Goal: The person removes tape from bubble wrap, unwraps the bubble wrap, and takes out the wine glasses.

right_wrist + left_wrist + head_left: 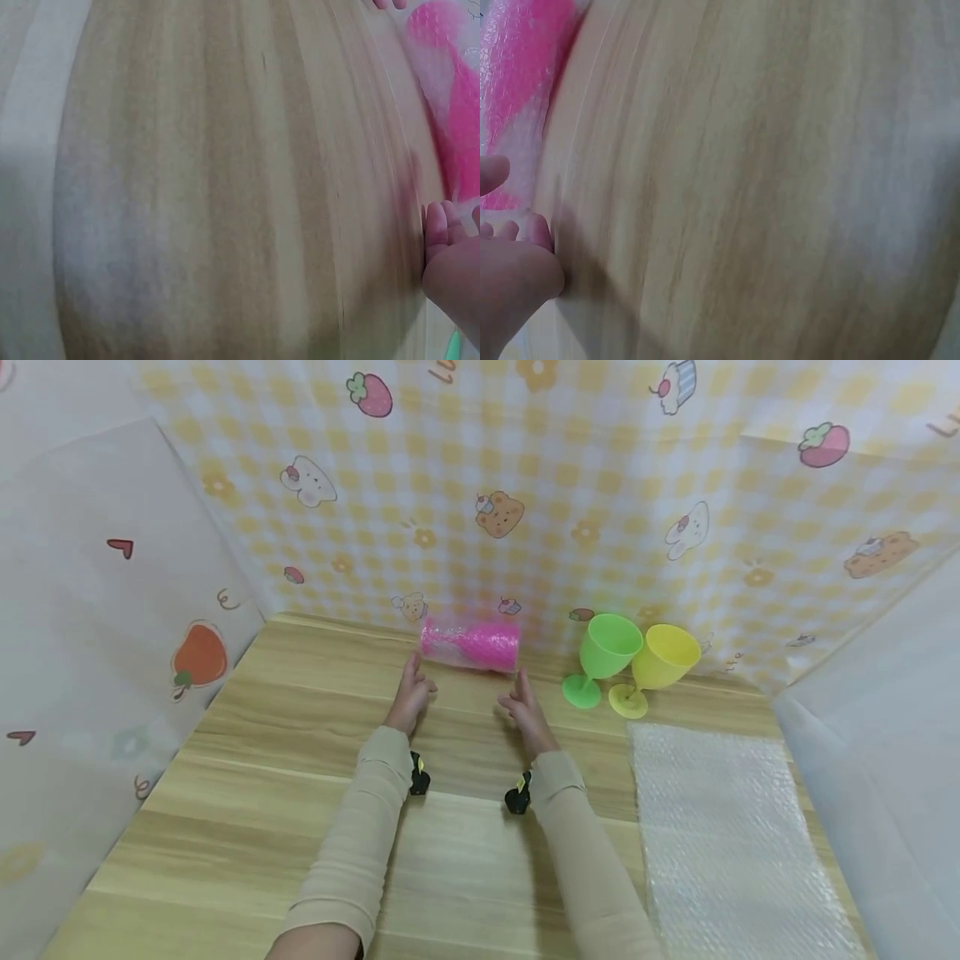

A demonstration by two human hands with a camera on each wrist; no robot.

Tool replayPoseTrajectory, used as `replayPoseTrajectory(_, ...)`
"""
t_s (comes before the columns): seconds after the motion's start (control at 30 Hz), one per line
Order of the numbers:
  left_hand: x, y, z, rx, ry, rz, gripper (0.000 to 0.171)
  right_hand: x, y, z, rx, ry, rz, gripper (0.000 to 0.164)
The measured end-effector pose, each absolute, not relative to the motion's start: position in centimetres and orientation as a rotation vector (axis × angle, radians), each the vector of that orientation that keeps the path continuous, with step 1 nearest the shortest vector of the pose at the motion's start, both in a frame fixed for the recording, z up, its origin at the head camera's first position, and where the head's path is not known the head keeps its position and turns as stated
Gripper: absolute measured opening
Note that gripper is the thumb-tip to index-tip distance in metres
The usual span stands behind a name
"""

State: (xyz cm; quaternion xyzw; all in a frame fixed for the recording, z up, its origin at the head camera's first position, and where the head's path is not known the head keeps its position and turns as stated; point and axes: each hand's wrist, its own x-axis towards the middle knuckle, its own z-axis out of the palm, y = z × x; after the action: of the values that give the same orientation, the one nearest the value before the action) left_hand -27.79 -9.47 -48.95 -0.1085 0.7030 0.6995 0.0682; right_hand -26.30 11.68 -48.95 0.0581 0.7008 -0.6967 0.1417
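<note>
A pink goblet wrapped in clear bubble wrap lies on its side by the back wall, its base to the left and its bowl to the right. My left hand is at the base end, index finger pointing forward. At the bowl end is my right hand, its index finger also extended. Whether either fingertip touches the wrap cannot be told. In the left wrist view the thumb stands apart from the other fingers. The right wrist view shows part of the right hand beside the wrapped goblet.
A green goblet and a yellow goblet stand upright to the right of the wrapped one. A flat sheet of bubble wrap covers the table's right side. Patterned cloth hangs behind the wooden table.
</note>
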Motion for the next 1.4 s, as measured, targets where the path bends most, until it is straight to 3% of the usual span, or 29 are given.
replayPoseTrajectory(0.43, -27.2, -9.6, -49.4, -0.332, 2.153, 2.034, 0.088, -26.2, 12.3, -48.8, 0.084, 2.023, -2.019, 0.072)
replayPoseTrajectory(0.73, -24.6, -10.2, -49.8, -0.215, 2.172, 2.003, 0.084, -23.1, 13.3, -49.2, 0.070, 2.059, -1.995, 0.064)
replayPoseTrajectory(0.9, -21.8, -11.2, -49.6, -0.138, 2.164, 1.947, 0.075, -19.7, 14.3, -49.3, 0.039, 2.151, -1.861, 0.066)
replayPoseTrajectory(1.4, -10.1, -11.4, -48.9, -0.173, 2.058, 1.900, 0.071, -9.0, 16.8, -48.7, -0.029, 2.218, -1.870, 0.059)
